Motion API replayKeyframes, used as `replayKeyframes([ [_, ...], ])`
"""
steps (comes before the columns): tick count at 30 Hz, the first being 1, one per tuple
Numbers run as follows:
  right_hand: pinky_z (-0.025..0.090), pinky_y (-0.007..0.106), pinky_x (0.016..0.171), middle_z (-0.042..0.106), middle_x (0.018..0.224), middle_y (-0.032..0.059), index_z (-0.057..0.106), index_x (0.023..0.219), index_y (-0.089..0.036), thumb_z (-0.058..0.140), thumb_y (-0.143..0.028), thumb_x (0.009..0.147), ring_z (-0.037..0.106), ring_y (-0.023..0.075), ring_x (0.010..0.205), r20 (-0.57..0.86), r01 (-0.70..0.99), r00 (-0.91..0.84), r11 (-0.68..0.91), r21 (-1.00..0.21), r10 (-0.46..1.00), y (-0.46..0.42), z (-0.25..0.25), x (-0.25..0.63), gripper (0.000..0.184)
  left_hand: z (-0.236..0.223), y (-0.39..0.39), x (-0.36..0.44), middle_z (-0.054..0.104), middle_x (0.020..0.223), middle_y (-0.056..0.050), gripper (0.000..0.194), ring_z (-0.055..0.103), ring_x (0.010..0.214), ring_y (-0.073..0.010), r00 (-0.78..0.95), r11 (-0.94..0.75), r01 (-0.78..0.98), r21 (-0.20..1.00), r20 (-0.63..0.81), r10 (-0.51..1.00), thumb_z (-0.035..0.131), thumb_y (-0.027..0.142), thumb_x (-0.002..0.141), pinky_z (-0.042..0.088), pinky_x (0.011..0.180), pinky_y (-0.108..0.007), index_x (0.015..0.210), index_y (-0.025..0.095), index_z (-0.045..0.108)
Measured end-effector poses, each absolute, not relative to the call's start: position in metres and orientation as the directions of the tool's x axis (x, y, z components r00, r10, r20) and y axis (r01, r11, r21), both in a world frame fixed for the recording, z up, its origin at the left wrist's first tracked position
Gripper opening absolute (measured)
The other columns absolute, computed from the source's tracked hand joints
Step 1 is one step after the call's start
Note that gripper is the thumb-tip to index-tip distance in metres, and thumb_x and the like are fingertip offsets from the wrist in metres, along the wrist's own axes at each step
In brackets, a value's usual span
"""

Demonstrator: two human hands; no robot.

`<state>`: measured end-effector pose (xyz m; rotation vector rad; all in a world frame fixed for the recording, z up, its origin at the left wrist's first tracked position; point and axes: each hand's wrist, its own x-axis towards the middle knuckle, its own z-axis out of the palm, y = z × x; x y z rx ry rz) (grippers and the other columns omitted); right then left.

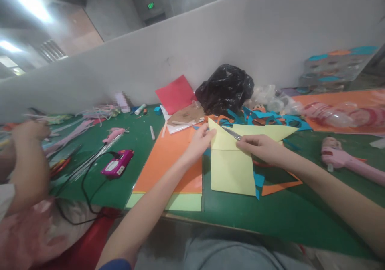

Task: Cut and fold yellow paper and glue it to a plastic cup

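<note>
A pale yellow sheet of paper (231,168) lies on the green table (279,214), its upper part folded or cut into a pointed flap. My left hand (199,142) pinches the sheet's upper left corner. My right hand (261,148) is closed on a pair of scissors (232,133), whose metal blades lie across the yellow paper and point toward my left hand. Under and beside the yellow sheet are an orange sheet (168,162) and a light green sheet (180,202).
Blue and orange paper scraps (264,119) and a black plastic bag (225,87) lie behind the sheet. A red sheet (176,93) leans on the grey partition. A pink glue gun (345,160) lies at right, a magenta one (118,164) with a black cord at left. Another person's arm (28,158) works at far left.
</note>
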<state>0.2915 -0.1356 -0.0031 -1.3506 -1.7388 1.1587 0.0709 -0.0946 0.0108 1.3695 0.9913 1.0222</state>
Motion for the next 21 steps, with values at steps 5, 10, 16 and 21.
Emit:
replayKeyframes([
  [5, 0.023, 0.024, 0.043, 0.037, 0.052, -0.0067, 0.047, 0.066, -0.022, 0.056, -0.077, 0.082, 0.032, 0.0085, 0.044, -0.103, 0.399, -0.234, -0.001, -0.917, 0.967, -0.141, -0.003, 0.286, 0.058, 0.014, -0.102, 0.074, 0.073, 0.082, -0.002, 0.033, 0.066, 0.066, -0.0149, 0.372, 0.005, 0.028, 1.0, -0.015, 0.928, 0.069, 0.042, 0.083, 0.05, 0.064, -0.025, 0.105, 0.018, 0.064],
  [10, 0.024, 0.024, 0.046, 0.037, 0.054, -0.007, 0.044, 0.066, -0.022, 0.057, -0.073, 0.083, 0.033, 0.0081, 0.047, -0.068, 0.409, -0.266, 0.049, -0.911, 0.962, -0.148, 0.006, 0.277, 0.055, 0.013, -0.109, 0.078, 0.074, 0.091, -0.004, 0.037, 0.068, 0.079, -0.0173, 0.428, -0.008, 0.016, 1.0, 0.0, 0.904, 0.062, 0.049, 0.09, 0.051, 0.073, -0.027, 0.111, 0.018, 0.066],
  [16, 0.025, 0.023, 0.044, 0.036, 0.049, -0.0071, 0.042, 0.064, -0.022, 0.057, -0.071, 0.084, 0.035, 0.0083, 0.045, -0.071, 0.411, -0.303, 0.064, -0.909, 0.95, -0.148, 0.008, 0.276, 0.055, 0.009, -0.105, 0.078, 0.068, 0.082, -0.001, 0.035, 0.062, 0.071, -0.0145, 0.361, -0.022, 0.042, 0.999, 0.005, 0.933, 0.06, 0.052, 0.09, 0.046, 0.067, -0.025, 0.097, 0.019, 0.065],
  [21, 0.026, 0.022, 0.042, 0.038, 0.048, -0.0075, 0.044, 0.068, -0.022, 0.056, -0.071, 0.086, 0.036, 0.0077, 0.043, -0.126, 0.391, -0.294, -0.001, -0.92, 0.947, -0.146, 0.004, 0.279, 0.053, 0.011, -0.106, 0.078, 0.062, 0.074, 0.001, 0.035, 0.056, 0.067, -0.0125, 0.36, -0.054, 0.107, 0.993, 0.012, 0.933, 0.06, 0.052, 0.089, 0.043, 0.065, -0.024, 0.088, 0.018, 0.062],
])
